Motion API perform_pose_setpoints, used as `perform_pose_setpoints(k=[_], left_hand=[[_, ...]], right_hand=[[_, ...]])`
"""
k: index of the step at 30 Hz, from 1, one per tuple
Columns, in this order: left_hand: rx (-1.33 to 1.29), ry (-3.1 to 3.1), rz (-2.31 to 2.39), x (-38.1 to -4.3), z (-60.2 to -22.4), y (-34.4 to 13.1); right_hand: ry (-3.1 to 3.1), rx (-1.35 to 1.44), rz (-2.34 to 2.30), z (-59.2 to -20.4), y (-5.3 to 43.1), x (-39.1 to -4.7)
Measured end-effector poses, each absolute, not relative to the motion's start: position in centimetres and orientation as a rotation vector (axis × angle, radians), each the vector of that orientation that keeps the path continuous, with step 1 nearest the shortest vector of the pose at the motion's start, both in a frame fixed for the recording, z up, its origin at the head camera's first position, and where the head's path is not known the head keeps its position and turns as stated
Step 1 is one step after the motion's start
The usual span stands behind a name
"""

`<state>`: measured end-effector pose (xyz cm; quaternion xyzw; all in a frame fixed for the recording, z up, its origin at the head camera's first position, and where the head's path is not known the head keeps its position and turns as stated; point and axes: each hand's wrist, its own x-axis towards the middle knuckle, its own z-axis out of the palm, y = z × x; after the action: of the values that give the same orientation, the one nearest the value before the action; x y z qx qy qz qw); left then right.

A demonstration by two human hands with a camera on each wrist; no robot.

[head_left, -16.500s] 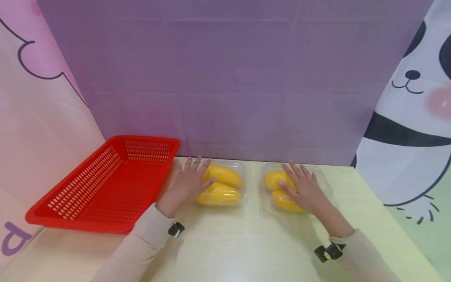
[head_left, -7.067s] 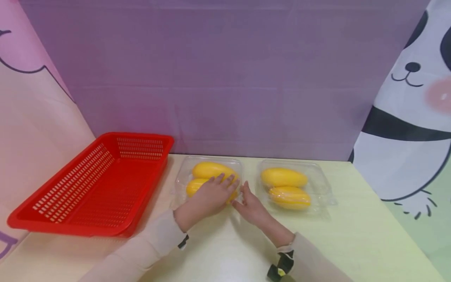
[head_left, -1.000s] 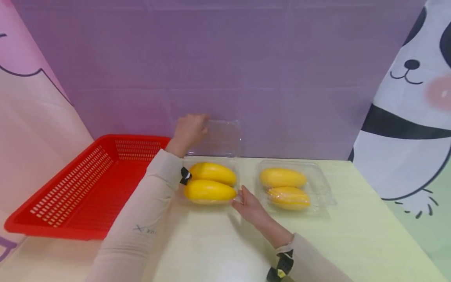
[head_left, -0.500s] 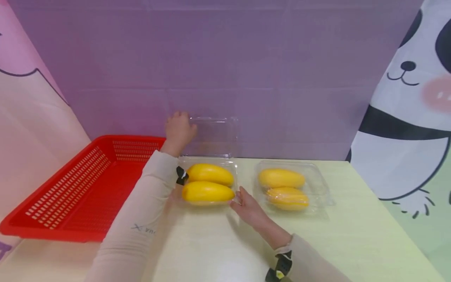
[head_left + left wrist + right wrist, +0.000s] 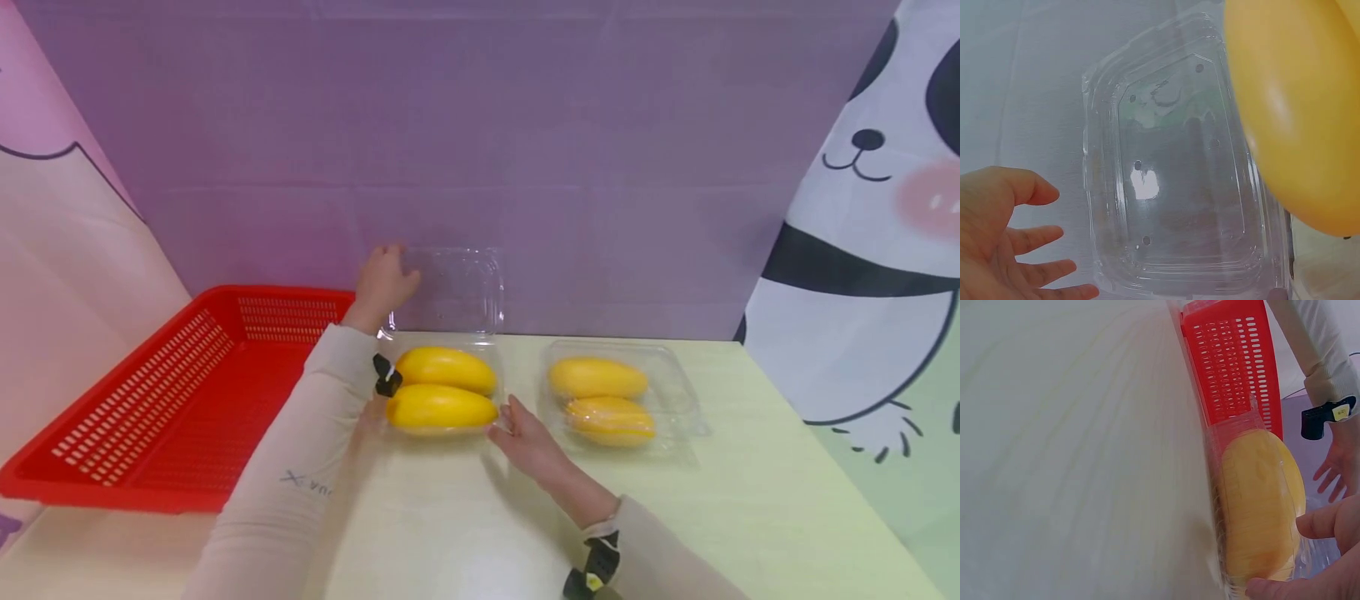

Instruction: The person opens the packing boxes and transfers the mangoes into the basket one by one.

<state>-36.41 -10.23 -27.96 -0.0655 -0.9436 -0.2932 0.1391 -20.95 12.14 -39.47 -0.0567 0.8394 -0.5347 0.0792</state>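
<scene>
Two smooth, oblong yellow fruits [image 5: 442, 408] lie side by side in a clear plastic clamshell container [image 5: 487, 354]. Its lid [image 5: 453, 292] is raised and stands upright by the purple backdrop. Beside the lid's left edge is my left hand [image 5: 384, 287]; the left wrist view shows its fingers spread, apart from the plastic lid [image 5: 1172, 162]. My right hand [image 5: 534, 446] holds the container's front right corner between thumb and fingers, close to the ends of the fruits [image 5: 1257, 506]. That grip is partly hidden.
To the right sits a second clear container [image 5: 675, 392], closed, with two more yellow fruits [image 5: 600, 379] inside. A red perforated basket [image 5: 292, 321] stands at the left, partly behind my left sleeve. The purple backdrop [image 5: 480, 150] rises along the table's far edge.
Over the last second my left hand has shifted left, off the lid's top edge, and the lid stays upright. My right hand keeps its place. Earlier, the container was closed.
</scene>
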Motion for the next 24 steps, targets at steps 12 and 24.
perform_pose_setpoints(k=[12, 24], left_hand=[[-0.304, -2.897, -0.844, -35.2, -26.5, -9.9], [-0.403, -3.016, -0.712, -32.3, -24.7, -8.5]], right_hand=[[2.512, -0.173, -1.590, -39.5, 12.4, -21.2], [2.521, -0.159, -1.549, -39.5, 12.8, -21.1]])
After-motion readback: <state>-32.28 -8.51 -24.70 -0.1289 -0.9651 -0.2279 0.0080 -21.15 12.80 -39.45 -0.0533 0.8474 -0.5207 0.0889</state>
